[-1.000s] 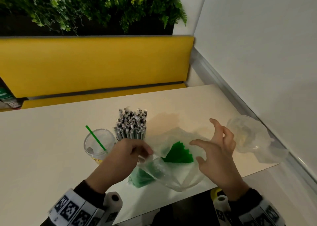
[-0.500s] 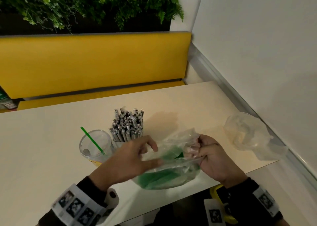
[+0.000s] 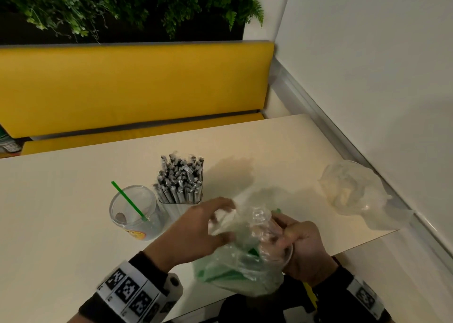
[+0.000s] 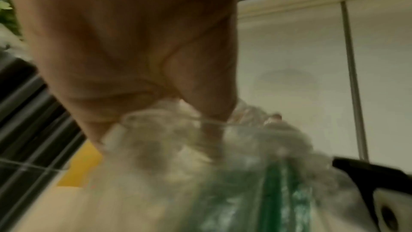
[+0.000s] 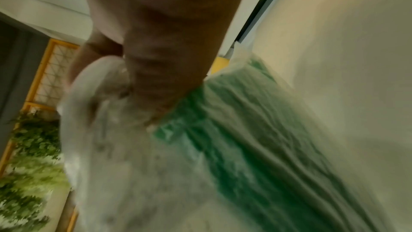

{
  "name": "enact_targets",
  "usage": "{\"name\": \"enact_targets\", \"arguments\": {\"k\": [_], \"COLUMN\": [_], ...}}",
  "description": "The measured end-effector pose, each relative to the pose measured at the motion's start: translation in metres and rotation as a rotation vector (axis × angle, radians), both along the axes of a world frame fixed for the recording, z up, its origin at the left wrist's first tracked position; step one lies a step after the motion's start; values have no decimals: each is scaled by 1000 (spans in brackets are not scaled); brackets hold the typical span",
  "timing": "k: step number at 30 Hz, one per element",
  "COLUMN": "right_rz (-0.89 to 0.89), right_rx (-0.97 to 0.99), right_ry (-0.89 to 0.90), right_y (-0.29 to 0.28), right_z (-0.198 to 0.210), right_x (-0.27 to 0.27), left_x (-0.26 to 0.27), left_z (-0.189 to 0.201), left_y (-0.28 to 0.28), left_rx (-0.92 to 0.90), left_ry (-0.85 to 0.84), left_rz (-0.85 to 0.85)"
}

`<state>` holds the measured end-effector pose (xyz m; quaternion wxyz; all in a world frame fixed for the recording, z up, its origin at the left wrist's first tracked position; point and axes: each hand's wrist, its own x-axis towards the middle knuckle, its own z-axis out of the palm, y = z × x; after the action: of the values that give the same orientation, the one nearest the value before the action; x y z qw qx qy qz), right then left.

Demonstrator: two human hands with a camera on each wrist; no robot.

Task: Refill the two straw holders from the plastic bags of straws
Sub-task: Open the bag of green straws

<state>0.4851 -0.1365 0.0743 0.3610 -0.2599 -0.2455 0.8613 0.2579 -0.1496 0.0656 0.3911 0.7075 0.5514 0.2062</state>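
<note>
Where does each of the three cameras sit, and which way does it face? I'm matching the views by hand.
Head: worn on the head, looking forward and down at the table; both forearms show, left hand and right hand on the bag of green straws.
Left wrist: under the left hand, looking along it at the bag.
Right wrist: under the right hand, looking along it at the bag.
Shared: all three show the bag.
</note>
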Motion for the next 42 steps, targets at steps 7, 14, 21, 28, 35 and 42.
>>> {"name": "enact_targets", "arguments": {"k": [7,14,21,28,35,42], "right_rz": [-38,247,628,306,624,641], "right_rx": [181,1063,1808,1784,1433,1083], "right_ry": [-126,-1322,-1565,-1604,-1548,-1441], "right_y": [16,20,15,24,17,15], "right_z": [3,40,51,30,19,-23], "right_x": [-1,40,-4,-16,-20,-4], "left_x": [-5,-13,3,-9,-17,-18], "left_z": [6,15,37,36,21,-34], "left_y": [0,1,2,4,-6,-32], "left_rx": [-201,-99,-161,-200,16,183], "left_ry": [-110,-177,-327,-330,-271,443], "left_rz": [-160,62,-39,-92,-48,-6]}}
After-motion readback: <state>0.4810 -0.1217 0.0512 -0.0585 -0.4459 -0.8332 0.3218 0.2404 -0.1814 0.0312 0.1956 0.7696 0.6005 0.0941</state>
